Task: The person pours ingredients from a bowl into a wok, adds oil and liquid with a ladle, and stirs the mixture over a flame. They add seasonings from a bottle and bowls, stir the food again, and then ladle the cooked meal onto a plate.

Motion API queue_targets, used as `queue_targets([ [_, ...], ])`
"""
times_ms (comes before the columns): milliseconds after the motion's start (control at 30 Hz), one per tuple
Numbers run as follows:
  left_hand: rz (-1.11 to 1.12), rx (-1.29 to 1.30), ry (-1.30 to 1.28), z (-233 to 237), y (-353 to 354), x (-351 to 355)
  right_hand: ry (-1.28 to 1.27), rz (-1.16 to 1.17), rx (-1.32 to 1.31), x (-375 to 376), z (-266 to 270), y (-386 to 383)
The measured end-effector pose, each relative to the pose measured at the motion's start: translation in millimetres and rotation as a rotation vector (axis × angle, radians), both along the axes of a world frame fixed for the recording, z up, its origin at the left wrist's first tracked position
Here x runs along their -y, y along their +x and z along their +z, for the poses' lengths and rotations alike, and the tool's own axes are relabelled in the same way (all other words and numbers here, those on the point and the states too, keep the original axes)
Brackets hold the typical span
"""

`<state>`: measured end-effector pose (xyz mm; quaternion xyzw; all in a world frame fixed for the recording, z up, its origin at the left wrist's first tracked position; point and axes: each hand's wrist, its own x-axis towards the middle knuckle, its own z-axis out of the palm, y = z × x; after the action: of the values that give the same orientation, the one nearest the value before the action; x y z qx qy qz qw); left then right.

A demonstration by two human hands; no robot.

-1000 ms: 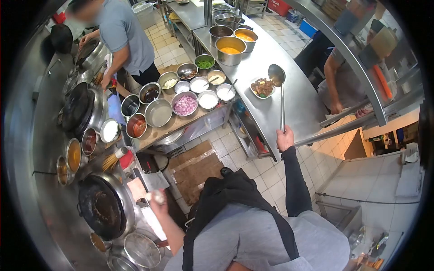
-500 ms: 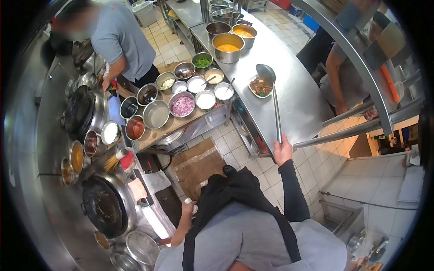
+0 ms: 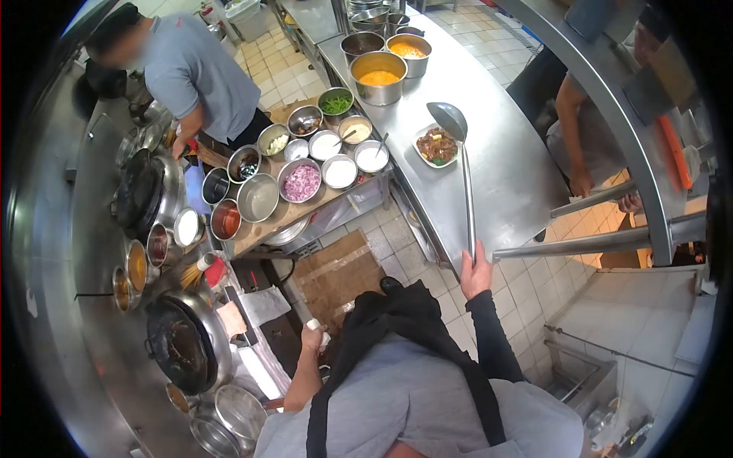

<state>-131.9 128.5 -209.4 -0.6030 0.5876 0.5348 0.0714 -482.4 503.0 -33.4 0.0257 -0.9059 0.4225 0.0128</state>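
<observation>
My right hand [image 3: 476, 273] is wrapped round the handle end of a long metal ladle [image 3: 448, 120]. The ladle's bowl is over the steel counter [image 3: 508, 160], just above a white dish [image 3: 437, 146] of brown cooked food with green pieces. At lower left, my left hand [image 3: 312, 336] is closed round a small white cloth [image 3: 318, 327], beside the edge of the stove. Whether the ladle touches the dish I cannot tell.
Steel pots of orange liquid [image 3: 379, 78] stand at the counter's back. Several ingredient bowls, one with chopped onion [image 3: 300, 182], fill the left table. A wok [image 3: 180, 343] sits at lower left. A co-worker [image 3: 200, 80] stands at upper left; another person's arm [image 3: 571, 137] is beyond the counter.
The ladle's bowl has moved slightly up and left, showing more of the dish. My left hand has risen a little. The co-worker's head has shifted.
</observation>
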Motion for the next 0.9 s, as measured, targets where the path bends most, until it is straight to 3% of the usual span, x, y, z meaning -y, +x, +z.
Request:
queue_targets([
  [133,-0.038,-0.027,-0.049,-18.2,3.7,-6.7,0.045,0.057,0.188,-8.0,29.0,-12.3],
  [267,-0.053,-0.003,-0.061,7.3,-10.3,-23.8,-0.041,0.089,0.048,-19.4,10.1,-16.7],
  [300,-0.143,0.082,-0.109,7.5,-7.6,-23.5,-0.032,0.123,0.017,-22.8,4.1,-20.2],
  [367,-0.196,0.127,-0.158,18.4,-5.6,-28.2,-0.175,0.146,-0.019,-34.5,-39.1,-19.0],
  [400,-0.228,0.15,-0.224,27.3,-4.3,-32.3,-0.261,0.119,0.055,-30.9,-30.6,-16.7],
  [433,-0.183,0.174,-0.206,25.9,1.0,-33.3,-0.329,0.108,0.154,-47.4,-63.8,-24.4],
  [500,-0.116,0.182,-0.212,6.1,19.1,-33.9,-0.722,-0.013,0.594,-7.4,18.3,-14.6],
  [533,-0.087,0.163,-0.235,-1.6,23.9,-34.9,-0.876,-0.004,0.696,-7.6,13.6,-16.1],
  [600,-0.012,0.154,-0.227,26.9,16.5,-36.1,-1.241,0.055,0.899,-18.4,0.1,-23.5],
  [733,0.249,0.062,-0.23,44.3,24.3,-30.0,-1.244,0.254,1.106,-1.1,3.0,-14.9],
  [800,0.278,0.02,-0.237,45.7,27.2,-22.1,-1.143,0.527,1.258,30.5,6.6,-21.2],
  [900,0.357,-0.127,-0.199,17.3,38.2,-7.4,-0.808,0.707,1.455,108.2,17.2,-15.5],
])
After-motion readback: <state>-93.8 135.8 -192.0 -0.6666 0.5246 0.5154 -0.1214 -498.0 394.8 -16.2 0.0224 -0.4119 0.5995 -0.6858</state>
